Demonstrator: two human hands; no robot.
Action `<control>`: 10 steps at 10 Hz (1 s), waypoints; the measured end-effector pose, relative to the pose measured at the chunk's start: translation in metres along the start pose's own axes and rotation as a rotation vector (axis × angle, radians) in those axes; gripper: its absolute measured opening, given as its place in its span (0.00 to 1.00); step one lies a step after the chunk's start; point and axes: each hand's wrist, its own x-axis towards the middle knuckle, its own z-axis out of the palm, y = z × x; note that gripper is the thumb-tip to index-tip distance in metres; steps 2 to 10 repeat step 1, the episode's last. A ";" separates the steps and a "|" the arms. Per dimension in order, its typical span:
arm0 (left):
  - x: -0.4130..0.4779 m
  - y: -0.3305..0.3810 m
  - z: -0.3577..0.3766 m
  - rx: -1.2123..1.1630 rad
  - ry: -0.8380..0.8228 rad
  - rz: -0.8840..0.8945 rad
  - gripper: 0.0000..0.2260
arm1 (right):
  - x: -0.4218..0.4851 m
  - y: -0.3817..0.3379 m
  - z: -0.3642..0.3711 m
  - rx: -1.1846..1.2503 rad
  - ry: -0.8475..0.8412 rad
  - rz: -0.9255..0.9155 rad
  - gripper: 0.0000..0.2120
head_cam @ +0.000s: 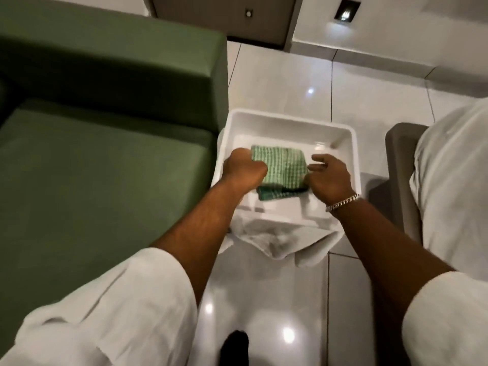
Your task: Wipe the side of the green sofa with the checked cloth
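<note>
I see the checked cloth (282, 165) folded inside the white tub (290, 118), which stands on the floor just beside the green sofa (105, 154). My left hand (244, 167) clamps curled fingers on the cloth's left edge. My right hand (327, 178) pinches its right edge, probably so it lifts evenly before wiping.

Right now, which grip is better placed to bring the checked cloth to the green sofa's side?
Left, probably. The left grip holds the green-and-white checked cloth in the white plastic tub at the edge nearest the green upholstered sofa. The right grip is at the cloth's far edge.
</note>
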 end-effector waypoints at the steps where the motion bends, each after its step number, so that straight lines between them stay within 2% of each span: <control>1: -0.003 0.018 -0.020 -0.028 0.058 0.035 0.27 | -0.023 -0.028 -0.021 -0.043 0.030 -0.057 0.19; 10: -0.003 0.018 -0.020 -0.028 0.058 0.035 0.27 | -0.023 -0.028 -0.021 -0.043 0.030 -0.057 0.19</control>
